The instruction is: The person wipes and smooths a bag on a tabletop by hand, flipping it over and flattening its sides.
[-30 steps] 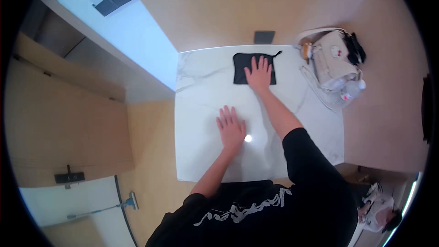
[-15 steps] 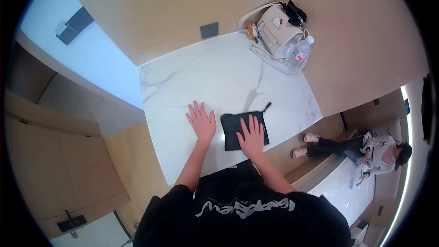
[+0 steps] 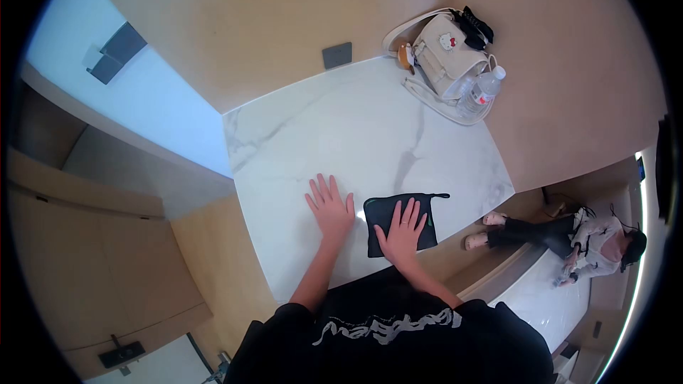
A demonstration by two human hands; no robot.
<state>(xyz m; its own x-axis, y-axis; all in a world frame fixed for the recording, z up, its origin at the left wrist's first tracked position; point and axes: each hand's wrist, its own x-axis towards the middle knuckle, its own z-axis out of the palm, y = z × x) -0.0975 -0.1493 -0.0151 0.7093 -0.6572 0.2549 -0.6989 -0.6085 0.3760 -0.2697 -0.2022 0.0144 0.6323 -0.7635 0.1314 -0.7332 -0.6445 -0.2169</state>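
A flat black pouch with a wrist loop at its upper right corner lies near the front edge of the white marbled table. My right hand rests on the pouch with its fingers spread, covering part of it. To the left of the pouch, my left hand lies palm down on the bare tabletop, fingers apart, holding nothing.
At the table's back right corner sit a cream bag and a clear bottle with a white cap. A grey socket plate is on the wall. Another person is at the far right, beside a second white table.
The whole view has shifted, so the table and bag appear lower and further right. The pouch's loop now points more to the right. Both hands stay spread.
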